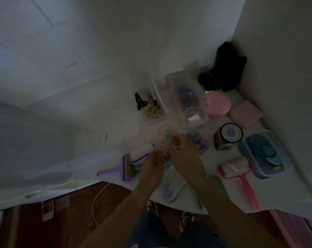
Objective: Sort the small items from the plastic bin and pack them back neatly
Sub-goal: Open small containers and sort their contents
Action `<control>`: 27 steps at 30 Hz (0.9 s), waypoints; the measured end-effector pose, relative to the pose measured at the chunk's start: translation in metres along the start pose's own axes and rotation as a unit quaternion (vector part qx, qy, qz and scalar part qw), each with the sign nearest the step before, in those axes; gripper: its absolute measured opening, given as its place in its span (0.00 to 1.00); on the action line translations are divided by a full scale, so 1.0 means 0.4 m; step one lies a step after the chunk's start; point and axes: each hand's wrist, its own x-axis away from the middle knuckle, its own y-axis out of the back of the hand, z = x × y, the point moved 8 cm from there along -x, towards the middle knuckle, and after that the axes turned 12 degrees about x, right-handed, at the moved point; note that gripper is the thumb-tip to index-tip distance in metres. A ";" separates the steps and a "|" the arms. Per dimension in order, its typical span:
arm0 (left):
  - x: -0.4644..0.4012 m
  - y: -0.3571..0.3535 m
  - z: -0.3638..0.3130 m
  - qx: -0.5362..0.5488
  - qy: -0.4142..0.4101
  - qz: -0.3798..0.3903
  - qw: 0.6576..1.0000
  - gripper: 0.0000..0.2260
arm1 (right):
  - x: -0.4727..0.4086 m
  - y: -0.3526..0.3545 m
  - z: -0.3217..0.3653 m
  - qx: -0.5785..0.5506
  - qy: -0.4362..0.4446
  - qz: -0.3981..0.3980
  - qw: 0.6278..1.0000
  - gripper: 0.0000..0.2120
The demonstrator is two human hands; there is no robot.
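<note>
The view is dim and blurred. My right hand (pixel 185 154) pinches a small pale item at its fingertips, just beside a round clear container (pixel 166 136) of pastel pieces. My left hand (pixel 152 164) is curled close under that container; whether it holds anything is unclear. A long clear plastic bin (pixel 189 104) with blue and red items lies behind the hands on the white surface. To its left, a smaller clear bin (pixel 152 113) holds beige hair claws, with a black hair claw (pixel 140 102) at its edge. A pouch of small blue items (pixel 199 140) lies right of my right hand.
A purple lint roller (pixel 133 158) lies left of my hands and a pink lint roller (pixel 239 176) to the right. Further right are a black-lidded jar (pixel 229 136), a blue box (pixel 264 154), two pink containers (pixel 216 103) and black cloth (pixel 225 68). The surface's front edge runs below my wrists.
</note>
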 end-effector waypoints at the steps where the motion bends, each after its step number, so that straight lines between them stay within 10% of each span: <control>1: -0.001 0.017 0.005 0.016 0.004 -0.003 1.000 0.05 | -0.032 -0.004 0.012 -0.019 -0.016 0.000 1.000 0.16; 19: 0.008 0.156 -0.002 0.070 -0.034 -0.018 0.997 0.10 | -0.208 -0.091 0.071 0.022 -0.074 0.009 0.997 0.32; 27: 0.071 0.373 -0.151 0.011 -0.142 -0.205 0.968 0.05 | -0.040 -0.070 0.199 -0.116 -0.011 -0.044 0.992 0.16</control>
